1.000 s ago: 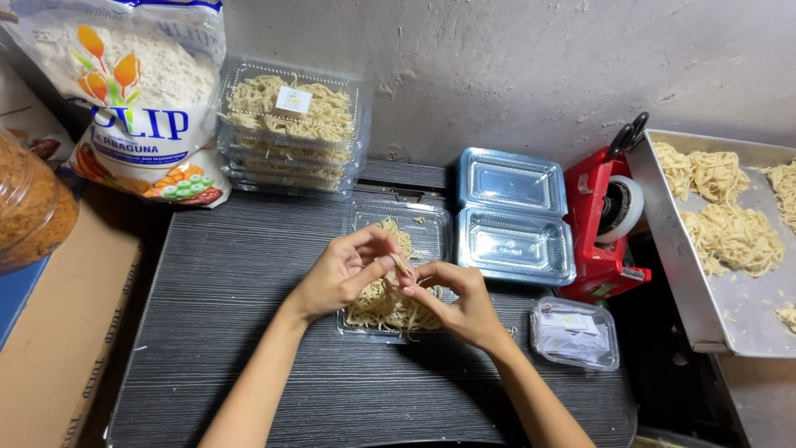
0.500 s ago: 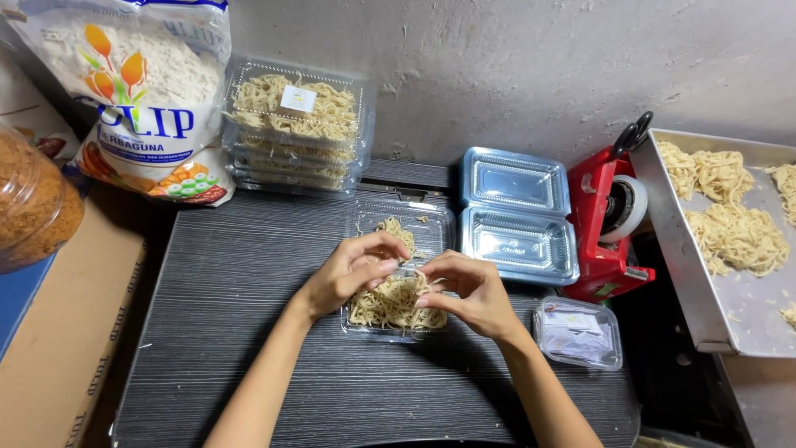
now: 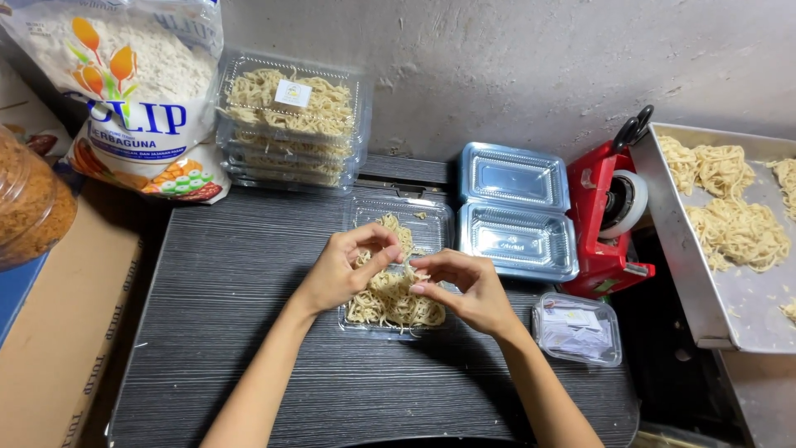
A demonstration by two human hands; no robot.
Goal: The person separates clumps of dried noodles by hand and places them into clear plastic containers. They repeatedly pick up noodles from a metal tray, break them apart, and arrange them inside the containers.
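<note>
An open clear plastic clamshell container lies in the middle of the dark wood-grain table, its lid folded back toward the wall. A heap of pale yellow noodles fills its base. My left hand hovers over the container's left half, thumb and forefinger pinched on noodle strands. Over the right half, my right hand meets the left one fingertip to fingertip, also pinching strands. Both forearms come in from the bottom edge.
A stack of filled, closed noodle containers stands at the back, beside a large flour bag. Right of the hands are empty clear containers, a red tape dispenser, a small box of paper labels and a metal tray of noodle portions. A cardboard box sits at left.
My right hand has drifted slightly right and my fingers have shifted on the strands. The container and everything else stay put.
</note>
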